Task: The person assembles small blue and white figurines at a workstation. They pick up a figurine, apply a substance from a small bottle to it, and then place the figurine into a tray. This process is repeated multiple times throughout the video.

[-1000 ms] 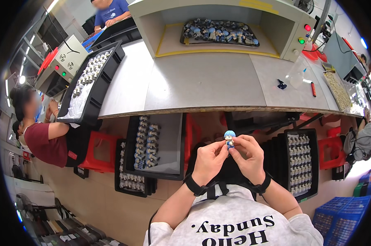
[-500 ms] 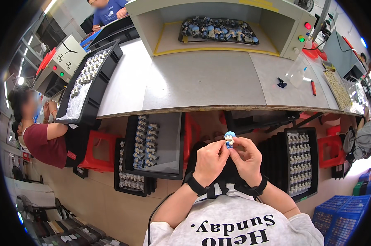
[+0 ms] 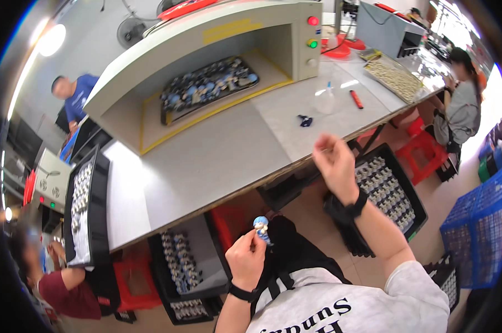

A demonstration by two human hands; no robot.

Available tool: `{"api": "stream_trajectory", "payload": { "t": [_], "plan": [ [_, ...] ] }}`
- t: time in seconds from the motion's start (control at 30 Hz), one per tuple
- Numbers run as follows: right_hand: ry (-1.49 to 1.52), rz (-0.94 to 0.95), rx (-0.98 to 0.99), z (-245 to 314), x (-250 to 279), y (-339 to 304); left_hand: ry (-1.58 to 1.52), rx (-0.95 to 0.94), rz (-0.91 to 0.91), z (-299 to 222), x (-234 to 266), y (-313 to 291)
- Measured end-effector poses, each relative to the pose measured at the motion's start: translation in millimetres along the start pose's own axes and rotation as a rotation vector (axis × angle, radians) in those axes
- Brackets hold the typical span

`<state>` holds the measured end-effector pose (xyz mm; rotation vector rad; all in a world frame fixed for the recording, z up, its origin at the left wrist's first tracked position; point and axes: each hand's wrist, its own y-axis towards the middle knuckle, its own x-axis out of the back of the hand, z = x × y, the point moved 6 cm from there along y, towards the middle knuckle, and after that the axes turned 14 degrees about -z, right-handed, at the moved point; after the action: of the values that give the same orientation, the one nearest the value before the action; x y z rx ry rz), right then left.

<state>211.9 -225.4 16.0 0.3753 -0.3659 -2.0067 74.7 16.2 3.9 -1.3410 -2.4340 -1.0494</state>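
Note:
A small figurine [image 3: 260, 224] with light blue hair and a blue-and-white body is pinched upright between the thumb and fingers of my left hand [image 3: 245, 263], in front of my lap. My right hand [image 3: 334, 164] is raised at the table's front edge, a little blurred. Its fingers are loosely bent and apart, and no object shows in them. The thing nearest it is a small dark blue piece [image 3: 305, 120] lying on the table just beyond, not touched. Behind that piece stands a clear squeeze bottle [image 3: 325, 101] with a blue tip, and a red pen-like tool [image 3: 356, 99] lies beside it.
A grey box-shaped machine [image 3: 118, 125] holds a black tray of blue-haired figurines [image 3: 206, 83]. Black trays of small parts stand at the table's left [image 3: 98, 205], below it [image 3: 179, 261] and right of my lap [image 3: 390, 188]. Co-workers sit on both sides; blue crates [image 3: 473, 227] stand right.
My right hand has let go of the figurine and moved forward and right to the table edge. My left hand keeps the figurine, lower and further left in view. The view has turned right.

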Motion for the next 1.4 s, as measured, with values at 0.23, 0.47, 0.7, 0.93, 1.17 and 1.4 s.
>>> {"api": "stream_trajectory", "payload": {
  "t": [0.23,0.47,0.7,0.93,1.17,1.4],
  "plan": [
    [-0.694,-0.057,0.24,-54,42,168,-0.064,-0.004,0.003,-8,-12,6],
    [-0.765,0.241,0.238,-81,24,191,0.008,-0.079,-0.013,-15,-7,14],
    [-0.113,0.579,-0.004,-22,-14,87,0.02,-0.075,-0.022,-10,-2,8],
    [0.036,0.962,-0.3,12,-27,-34,0.041,-0.123,0.059,-14,-9,5],
    [-0.165,1.176,0.1,31,-34,-53,0.024,-0.118,0.1,-15,-9,1],
    [-0.266,1.188,0.257,41,-33,-57,0.039,-0.158,0.092,-18,-9,0]
  ]
}}
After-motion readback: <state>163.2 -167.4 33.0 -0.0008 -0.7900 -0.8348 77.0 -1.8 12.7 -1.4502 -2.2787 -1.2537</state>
